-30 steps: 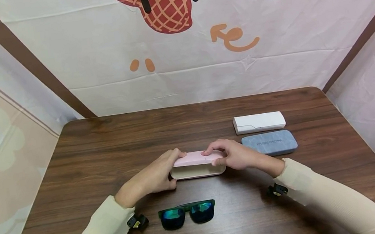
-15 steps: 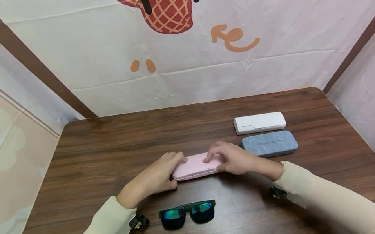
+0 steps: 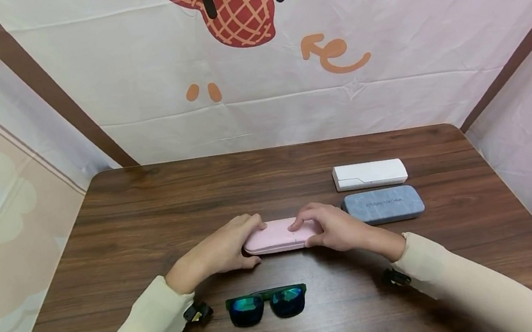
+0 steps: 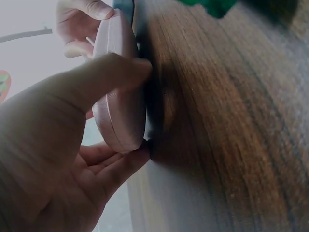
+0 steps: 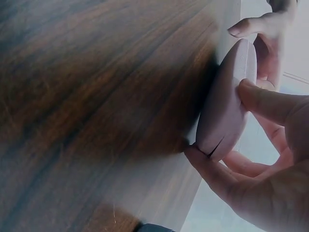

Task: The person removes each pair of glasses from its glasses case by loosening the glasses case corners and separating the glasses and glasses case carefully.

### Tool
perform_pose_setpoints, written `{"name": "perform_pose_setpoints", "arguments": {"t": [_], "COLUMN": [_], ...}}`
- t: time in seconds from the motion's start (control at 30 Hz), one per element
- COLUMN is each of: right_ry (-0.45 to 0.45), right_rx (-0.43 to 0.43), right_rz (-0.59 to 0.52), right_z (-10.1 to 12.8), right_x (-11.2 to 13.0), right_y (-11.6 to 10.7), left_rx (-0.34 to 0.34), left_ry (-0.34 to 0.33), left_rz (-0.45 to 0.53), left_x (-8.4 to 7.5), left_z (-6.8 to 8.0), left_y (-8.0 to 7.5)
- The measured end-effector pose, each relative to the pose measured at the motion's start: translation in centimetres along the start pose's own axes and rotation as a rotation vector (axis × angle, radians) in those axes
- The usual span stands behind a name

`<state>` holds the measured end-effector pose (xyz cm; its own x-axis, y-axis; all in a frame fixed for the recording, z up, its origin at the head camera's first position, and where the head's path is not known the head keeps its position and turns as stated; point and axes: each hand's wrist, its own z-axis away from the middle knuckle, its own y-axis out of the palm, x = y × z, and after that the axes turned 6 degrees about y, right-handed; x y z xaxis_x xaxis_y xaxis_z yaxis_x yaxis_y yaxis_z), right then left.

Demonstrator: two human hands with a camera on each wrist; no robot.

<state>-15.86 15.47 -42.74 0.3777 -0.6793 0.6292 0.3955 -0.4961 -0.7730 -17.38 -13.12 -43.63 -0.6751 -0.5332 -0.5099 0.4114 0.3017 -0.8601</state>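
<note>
Pink case [image 3: 279, 235] shut, flat on the bench [image 3: 151, 214] between both hands.
Left hand [image 3: 223, 248] and right hand [image 3: 333, 225] pinch its ends; sunglasses [image 3: 266, 304] lie near the wrists, not cased.

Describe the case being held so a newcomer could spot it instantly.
On the dark wooden table, look mid-table, just behind the green-lensed black sunglasses. There lies a closed, rounded pale pink glasses case, held at its ends by left hand and right hand. Neighbouring cases are white and blue-grey.
</note>
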Motion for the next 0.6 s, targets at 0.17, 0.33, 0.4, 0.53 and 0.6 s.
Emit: {"name": "perform_pose_setpoints", "arguments": {"t": [0.17, 0.33, 0.4, 0.53, 0.6], "right_ry": [-0.006, -0.015, -0.012, -0.006, -0.006], "right_rx": [0.01, 0.0, -0.007, -0.016, -0.019], "right_rz": [0.013, 0.037, 0.051, 0.078, 0.083], "right_z": [0.04, 0.14, 0.17, 0.24, 0.21], "right_x": [0.07, 0.06, 0.08, 0.05, 0.02], "right_y": [-0.09, -0.01, 0.07, 0.19, 0.21], "left_rx": [-0.026, -0.034, -0.037, -0.04, -0.041], "left_ry": [0.018, 0.02, 0.02, 0.023, 0.023], "left_rz": [0.007, 0.009, 0.011, 0.021, 0.03], "left_x": [0.04, 0.07, 0.05, -0.01, -0.06], "left_z": [-0.02, -0.02, 0.01, 0.09, 0.09], "left_y": [-0.03, 0.03, 0.05, 0.09, 0.07]}}
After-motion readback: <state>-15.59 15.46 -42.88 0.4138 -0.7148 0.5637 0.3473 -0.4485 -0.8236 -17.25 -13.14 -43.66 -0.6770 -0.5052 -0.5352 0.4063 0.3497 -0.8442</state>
